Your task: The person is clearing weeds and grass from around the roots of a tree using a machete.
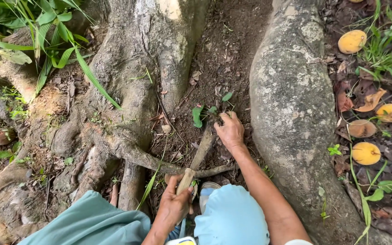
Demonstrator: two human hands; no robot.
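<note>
My left hand (173,206) grips the wooden handle of a long knife (199,152), whose dirty blade points up toward a small green-leaved seedling (199,114) in the bare soil between two big tree roots. My right hand (230,130) is closed around the base of that seedling, right at the blade's tip. My knees in light blue-green trousers (232,218) fill the bottom of the head view.
A thick grey root (291,113) runs down the right side, and a gnarled trunk base with thinner roots (128,113) lies to the left. Several yellow fallen fruits (352,41) rest among dry leaves at right. Grass blades grow at top left.
</note>
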